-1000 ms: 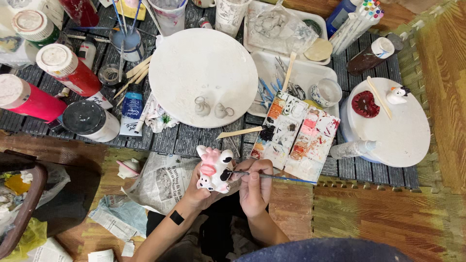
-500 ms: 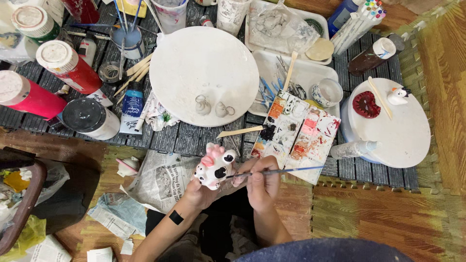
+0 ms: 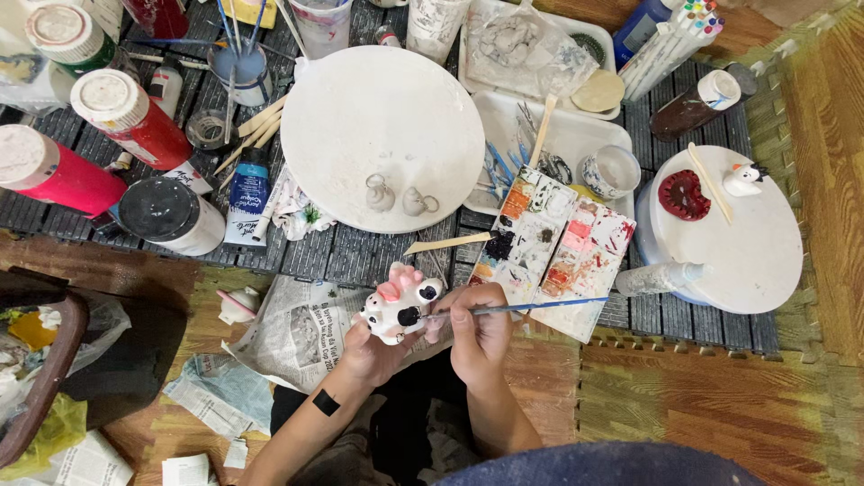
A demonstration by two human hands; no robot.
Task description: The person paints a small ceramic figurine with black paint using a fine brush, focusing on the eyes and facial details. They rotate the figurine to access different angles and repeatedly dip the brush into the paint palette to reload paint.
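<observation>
Dark slatted tabletop fills the upper half of the head camera's view, crowded with craft gear, and warm wooden floor runs beneath it. Down at the near edge the left hand is cupped from below around a small white ceramic figurine — black spots, pink patches on top — gripping it just in front of the table's edge, over a sheet of newspaper. Right beside it the right hand pinches a thin paintbrush, fingers closed tight on the shaft, the bristle end touching the figurine's side, the handle pointing away to the right.

Just beyond the right hand lies a paint-smeared palette, its wells mottled orange, red and black, with a flat wooden stick at its left corner. Centre table — a large white round board carrying two small pale clay pieces near its front rim. To the left stand red paint bottles with white caps, a black-lidded jar and a blue paint tube. Far right, a second round white board holds a red ring-shaped piece and a tiny white bird figure. A white tray sits behind the palette, and a bundle of markers lies near the top edge.
</observation>
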